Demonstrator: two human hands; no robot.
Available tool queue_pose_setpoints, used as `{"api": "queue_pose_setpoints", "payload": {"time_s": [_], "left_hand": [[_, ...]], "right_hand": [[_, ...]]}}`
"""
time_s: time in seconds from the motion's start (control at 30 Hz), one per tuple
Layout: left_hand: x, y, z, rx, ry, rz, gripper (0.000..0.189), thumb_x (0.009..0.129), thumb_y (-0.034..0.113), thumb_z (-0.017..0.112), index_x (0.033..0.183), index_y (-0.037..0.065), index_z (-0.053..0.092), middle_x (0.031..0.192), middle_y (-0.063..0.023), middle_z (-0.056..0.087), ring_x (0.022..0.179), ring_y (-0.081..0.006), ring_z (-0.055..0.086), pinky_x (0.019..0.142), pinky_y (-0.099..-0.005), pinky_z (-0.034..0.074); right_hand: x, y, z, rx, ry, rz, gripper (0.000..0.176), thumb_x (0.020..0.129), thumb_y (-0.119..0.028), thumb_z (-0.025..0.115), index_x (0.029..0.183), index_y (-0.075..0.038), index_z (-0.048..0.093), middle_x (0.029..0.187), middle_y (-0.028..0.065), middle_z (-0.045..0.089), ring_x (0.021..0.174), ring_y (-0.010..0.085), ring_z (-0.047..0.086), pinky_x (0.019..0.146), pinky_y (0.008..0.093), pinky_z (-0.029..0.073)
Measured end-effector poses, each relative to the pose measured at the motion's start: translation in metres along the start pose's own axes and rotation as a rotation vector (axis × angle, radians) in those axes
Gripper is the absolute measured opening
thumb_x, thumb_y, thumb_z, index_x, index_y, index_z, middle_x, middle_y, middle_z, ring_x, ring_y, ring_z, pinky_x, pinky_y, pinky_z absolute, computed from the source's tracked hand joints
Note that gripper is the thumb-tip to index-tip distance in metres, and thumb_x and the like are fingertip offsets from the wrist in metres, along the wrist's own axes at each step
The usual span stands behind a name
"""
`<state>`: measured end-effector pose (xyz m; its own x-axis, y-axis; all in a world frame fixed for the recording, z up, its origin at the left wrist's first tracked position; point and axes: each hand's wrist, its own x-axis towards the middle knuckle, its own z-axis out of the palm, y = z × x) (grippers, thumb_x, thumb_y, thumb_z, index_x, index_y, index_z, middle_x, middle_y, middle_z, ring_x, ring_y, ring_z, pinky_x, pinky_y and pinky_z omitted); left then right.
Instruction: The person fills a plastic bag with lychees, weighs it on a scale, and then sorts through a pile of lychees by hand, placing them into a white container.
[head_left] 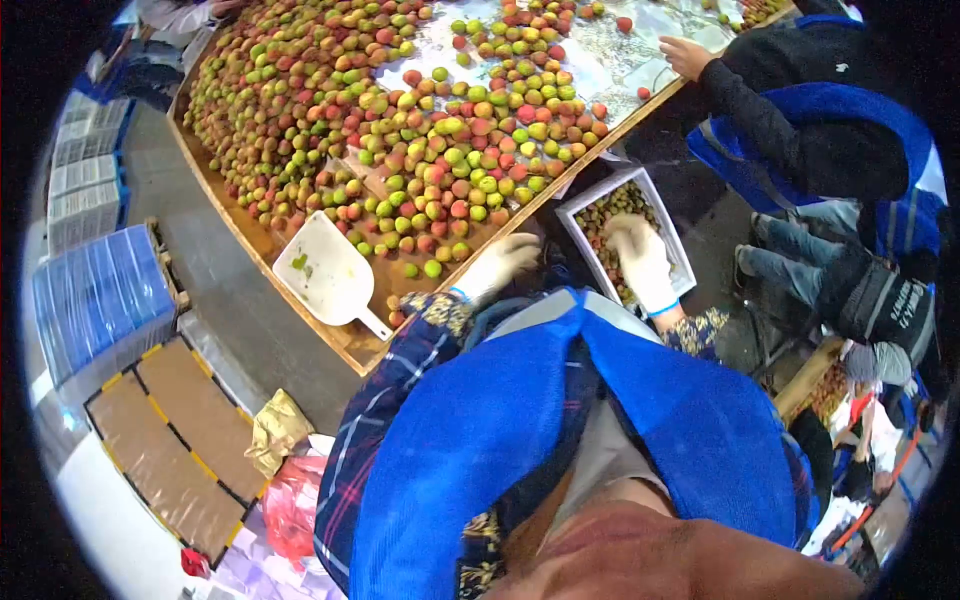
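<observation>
My left hand [500, 268], in a white glove with a blue cuff edge, hovers by the table's near edge with its fingers loosely stretched out, holding nothing that I can see. My right hand [642, 262], gloved the same way, reaches over a white foam box [683, 240]. Its fingers bend down toward the small round red-and-green fruits [608, 212] inside, which look like lychees. Whether any fruit is between them is hidden. A large heap of the same fruits [440, 170] covers the wooden-edged table [235, 215]. A white scoop [325, 270] lies at the table's near corner, with bits of green leaf in it.
Another person's hand [685, 58] rests over the table's right edge. More people work at the right beside a wooden fruit trough [815, 380]. Blue wrapped stacks [105, 295] and flat brown cartons [175, 430] stand left. A pink plastic bag [292, 510] lies nearby.
</observation>
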<state>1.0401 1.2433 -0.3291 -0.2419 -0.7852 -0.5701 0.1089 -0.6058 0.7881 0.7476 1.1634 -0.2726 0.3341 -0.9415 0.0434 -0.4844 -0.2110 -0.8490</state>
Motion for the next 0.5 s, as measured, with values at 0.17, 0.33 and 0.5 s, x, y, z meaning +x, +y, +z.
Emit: {"api": "queue_pose_setpoints", "payload": {"time_s": [0.17, 0.33, 0.5], "left_hand": [[-0.053, 0.010, -0.036, -0.183, -0.017, -0.047, 0.052, 0.109, 0.026, 0.062, 0.153, 0.001, 0.055, 0.139, -0.0148, 0.072, 0.118, -0.0215, 0.071, 0.101, -0.0327, 0.055], [-0.074, 0.012, -0.074, -0.411, 0.139, -0.101, 0.050, 0.110, 0.024, 0.062, 0.154, 0.002, 0.053, 0.138, -0.0136, 0.070, 0.112, -0.0219, 0.071, 0.097, -0.0343, 0.057], [-0.089, 0.028, -0.098, -0.591, 0.356, 0.014, 0.042, 0.111, 0.022, 0.063, 0.145, -0.001, 0.055, 0.126, -0.0100, 0.068, 0.099, -0.0160, 0.067, 0.089, -0.0311, 0.057]], "right_hand": [[0.032, 0.023, -0.020, 0.164, 0.393, 0.321, 0.025, 0.111, -0.016, 0.058, 0.127, 0.001, 0.065, 0.097, 0.0123, 0.077, 0.074, 0.0156, 0.071, 0.071, 0.0307, 0.058], [0.049, 0.041, -0.012, 0.319, 0.505, 0.512, 0.031, 0.112, -0.027, 0.055, 0.120, 0.001, 0.065, 0.090, 0.0099, 0.074, 0.071, 0.0161, 0.069, 0.063, 0.0289, 0.052], [-0.002, 0.253, 0.041, -0.690, -0.387, 0.327, 0.026, 0.105, -0.025, 0.063, 0.107, -0.001, 0.071, 0.102, 0.0149, 0.076, 0.087, 0.0312, 0.073, 0.081, 0.0428, 0.060]]}}
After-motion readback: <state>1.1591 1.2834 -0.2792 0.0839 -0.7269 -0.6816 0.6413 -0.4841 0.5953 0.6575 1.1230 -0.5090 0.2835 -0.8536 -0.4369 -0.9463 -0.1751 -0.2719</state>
